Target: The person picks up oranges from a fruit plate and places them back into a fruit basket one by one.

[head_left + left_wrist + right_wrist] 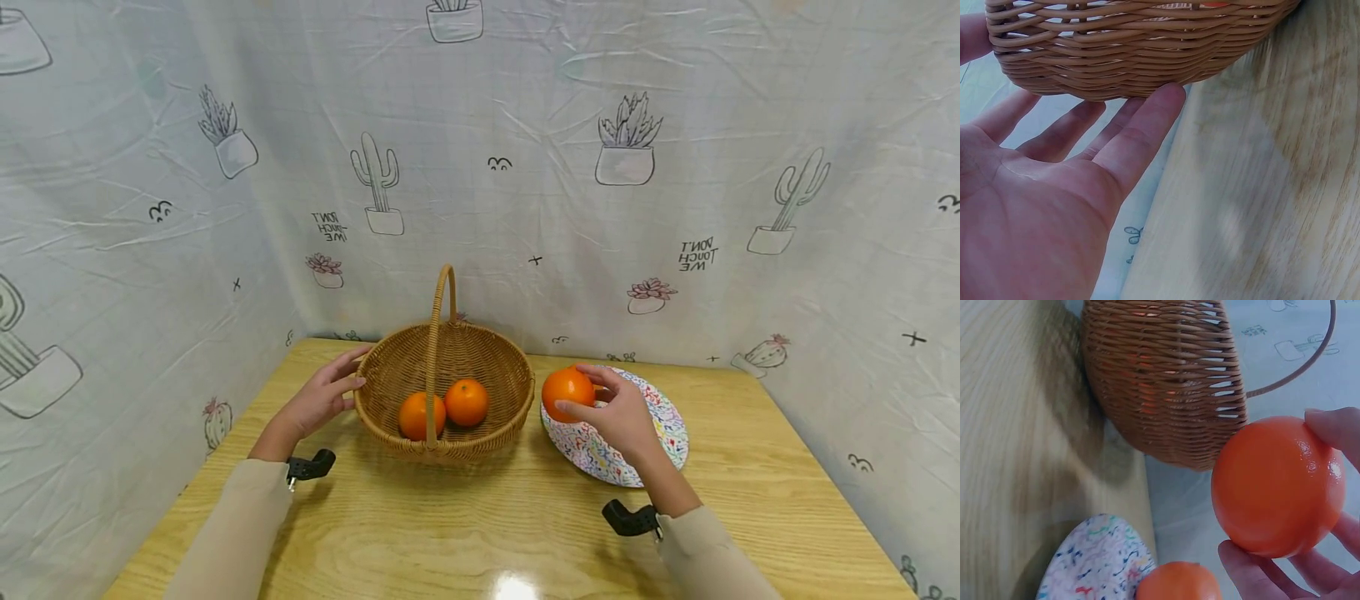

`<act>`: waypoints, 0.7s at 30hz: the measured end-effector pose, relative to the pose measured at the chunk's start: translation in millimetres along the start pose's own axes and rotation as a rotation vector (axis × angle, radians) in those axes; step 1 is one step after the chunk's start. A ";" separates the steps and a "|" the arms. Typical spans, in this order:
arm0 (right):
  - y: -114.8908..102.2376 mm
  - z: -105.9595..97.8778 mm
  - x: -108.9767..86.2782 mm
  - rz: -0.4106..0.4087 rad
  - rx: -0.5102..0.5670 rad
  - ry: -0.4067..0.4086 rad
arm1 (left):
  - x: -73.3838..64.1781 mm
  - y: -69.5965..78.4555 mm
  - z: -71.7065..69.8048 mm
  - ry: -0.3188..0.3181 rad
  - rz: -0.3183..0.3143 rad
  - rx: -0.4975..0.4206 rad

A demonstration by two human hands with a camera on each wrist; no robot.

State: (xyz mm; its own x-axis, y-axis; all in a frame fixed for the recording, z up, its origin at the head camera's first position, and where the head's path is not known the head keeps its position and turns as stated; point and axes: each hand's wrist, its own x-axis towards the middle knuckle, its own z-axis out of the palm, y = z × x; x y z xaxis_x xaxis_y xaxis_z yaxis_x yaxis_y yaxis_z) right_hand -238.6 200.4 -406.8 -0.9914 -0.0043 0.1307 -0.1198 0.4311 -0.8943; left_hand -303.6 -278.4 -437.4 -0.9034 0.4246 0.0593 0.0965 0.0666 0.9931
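My right hand point(621, 417) holds an orange point(1279, 486) between thumb and fingertips, lifted over the left part of the patterned plate point(667, 429). In the right wrist view another orange point(1179, 582) sits by that plate's edge, mostly hidden behind the hand in the head view. The wicker basket point(375, 427) stands to the left, with two oranges inside: one point(467, 402) right of the handle, one point(416, 417) partly behind it. Against the basket's left side rests my left hand point(324, 396), its fingers point(1141, 134) extended along the outer weave and its thumb near the rim.
A tall arched handle point(433, 350) rises over the basket's middle. The wooden table point(450, 533) ends at a pale cloth point(510, 208) printed with cacti, which hangs behind and along both sides. Each wrist wears a small black camera mount.
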 end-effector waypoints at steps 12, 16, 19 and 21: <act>-26.4 6.8 10.8 -0.021 0.165 -0.055 | -0.7 -0.4 -0.4 -0.006 -0.005 0.002; -33.3 13.0 16.1 -0.017 0.212 -0.066 | -0.8 -1.1 -0.5 -0.004 -0.004 0.004; -39.2 17.3 19.9 -0.013 0.227 -0.069 | -1.2 -0.8 -0.2 -0.002 -0.005 0.005; -42.7 19.5 22.6 -0.013 0.236 -0.074 | -1.2 -0.5 -0.1 0.000 -0.006 0.005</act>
State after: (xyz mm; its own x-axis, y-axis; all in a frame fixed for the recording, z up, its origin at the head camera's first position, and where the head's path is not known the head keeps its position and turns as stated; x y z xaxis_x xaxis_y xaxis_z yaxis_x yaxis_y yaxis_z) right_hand -256.9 164.3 -374.1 -0.9898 -0.0781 0.1190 -0.1330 0.2080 -0.9691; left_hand -302.6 -279.1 -437.9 -0.9039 0.4244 0.0532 0.0931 0.0739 0.9929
